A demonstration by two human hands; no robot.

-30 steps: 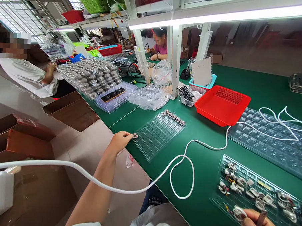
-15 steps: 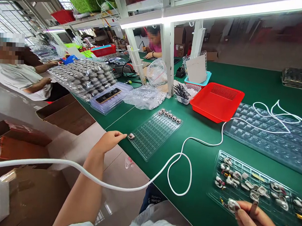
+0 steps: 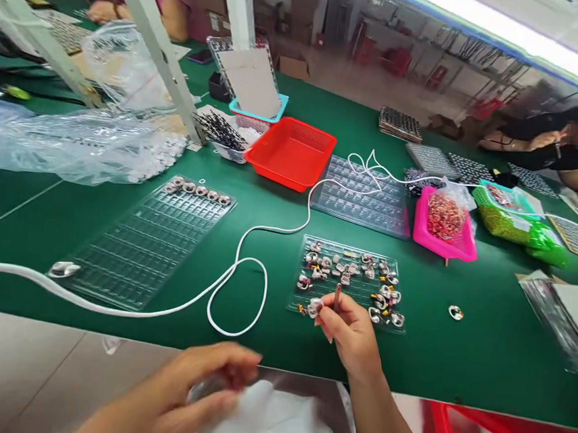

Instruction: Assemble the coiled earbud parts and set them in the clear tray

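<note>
My right hand (image 3: 353,331) pinches a small shiny silver rounded part (image 3: 315,307) between thumb and fingers, and a thin brownish metal tool (image 3: 337,298) sticks up from the same grip. Behind it lies a clear tray (image 3: 333,299) with several silver and white parts, some with yellow or pink bits. Blurred by motion, my left hand (image 3: 200,385) hovers at the bench's front edge, thumb and fingers apart, holding nothing. Off to the left, another clear gridded tray (image 3: 144,248) carries a row of silver parts (image 3: 201,191) at its far end and a single silver part (image 3: 64,270) at its near left corner.
A white cable (image 3: 249,240) loops across the green bench between the trays. Farther back are a red basket (image 3: 291,156), a larger clear tray (image 3: 361,197) and a pink basket (image 3: 446,233). A loose silver part (image 3: 456,312) lies at right. Other people work across the bench.
My left hand has left the corner of the gridded tray and come back toward my body, opening. The view has swung right; my right hand still holds the silver part and tool.
</note>
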